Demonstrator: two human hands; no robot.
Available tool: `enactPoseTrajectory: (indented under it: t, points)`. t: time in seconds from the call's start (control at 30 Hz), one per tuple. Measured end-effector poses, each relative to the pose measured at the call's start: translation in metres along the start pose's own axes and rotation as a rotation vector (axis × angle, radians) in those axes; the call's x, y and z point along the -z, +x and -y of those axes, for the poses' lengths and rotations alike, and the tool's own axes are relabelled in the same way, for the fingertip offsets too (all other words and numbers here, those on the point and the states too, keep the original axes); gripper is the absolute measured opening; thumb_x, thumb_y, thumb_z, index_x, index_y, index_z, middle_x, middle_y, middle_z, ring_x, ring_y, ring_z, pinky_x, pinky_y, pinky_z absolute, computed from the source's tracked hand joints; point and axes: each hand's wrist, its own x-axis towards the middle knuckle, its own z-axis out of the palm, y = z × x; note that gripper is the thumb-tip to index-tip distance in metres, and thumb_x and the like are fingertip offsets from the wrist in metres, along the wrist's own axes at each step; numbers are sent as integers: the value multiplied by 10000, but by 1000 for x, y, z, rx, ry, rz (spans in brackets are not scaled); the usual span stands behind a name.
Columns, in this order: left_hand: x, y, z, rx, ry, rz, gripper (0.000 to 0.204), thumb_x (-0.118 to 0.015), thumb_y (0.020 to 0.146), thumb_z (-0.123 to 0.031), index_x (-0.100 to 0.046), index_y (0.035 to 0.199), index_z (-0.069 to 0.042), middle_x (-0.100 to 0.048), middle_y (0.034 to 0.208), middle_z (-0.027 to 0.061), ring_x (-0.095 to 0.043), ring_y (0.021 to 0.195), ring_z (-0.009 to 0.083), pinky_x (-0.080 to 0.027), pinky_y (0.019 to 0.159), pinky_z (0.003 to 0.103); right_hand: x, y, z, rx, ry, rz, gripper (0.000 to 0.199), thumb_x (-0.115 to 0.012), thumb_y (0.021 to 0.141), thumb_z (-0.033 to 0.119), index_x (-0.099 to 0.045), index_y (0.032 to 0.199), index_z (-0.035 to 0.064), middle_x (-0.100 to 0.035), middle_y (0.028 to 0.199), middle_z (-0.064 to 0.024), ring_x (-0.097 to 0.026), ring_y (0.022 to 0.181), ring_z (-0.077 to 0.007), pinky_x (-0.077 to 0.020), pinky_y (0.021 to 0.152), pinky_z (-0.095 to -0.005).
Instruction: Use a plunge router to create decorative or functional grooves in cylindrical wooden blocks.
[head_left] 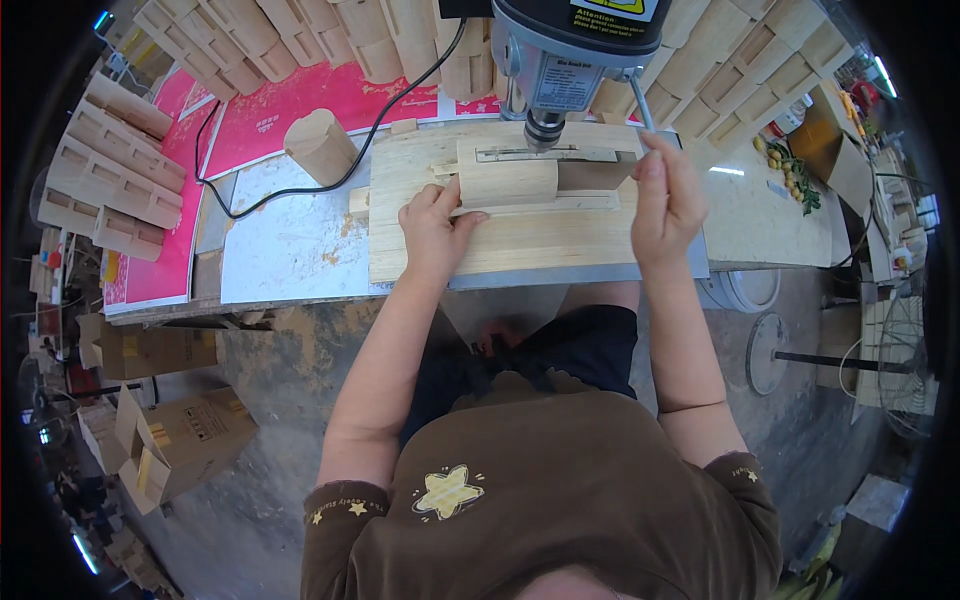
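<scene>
My left hand presses on the wooden block lying on the surface's plank jig under the drill chuck, while my right hand grips the drill's lever.

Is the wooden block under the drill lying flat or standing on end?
Lying flat. The wooden block rests on its side on the board beneath the drill chuck, with the left hand pressed against its near edge.
</scene>
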Motion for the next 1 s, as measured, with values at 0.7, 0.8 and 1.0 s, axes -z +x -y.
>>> enactPoseTrajectory:
  t: [0.7, 0.8, 1.0]
  points:
    - [-23, 6, -24, -69, 51, -10, 570, -779, 645, -223, -605, 1180, -133, -541, 759, 17, -526, 789, 203, -312, 782, 370, -34, 179, -31, -86, -483, 194, 338, -486, 902, 258, -591, 790, -43, -553, 641, -181, -561, 613, -233, -449, 617, -341]
    - [-23, 9, -25, -90, -69, 27, 586, -776, 654, -216, -593, 1203, -128, -537, 755, 22, -526, 776, 208, -318, 773, 370, -29, 183, -30, 15, -149, 30, 327, -495, 884, 245, -589, 770, -47, -554, 647, -190, -563, 627, -249, -441, 613, -349]
    - [-25, 9, -23, -69, -99, 35, 577, -773, 660, -210, -597, 1204, -129, -533, 744, 19, -523, 741, 202, -334, 759, 369, 12, 145, 6, -52, -54, 115, 279, -498, 907, 214, -618, 825, -24, -529, 648, -90, -497, 618, -139, -378, 569, -268]
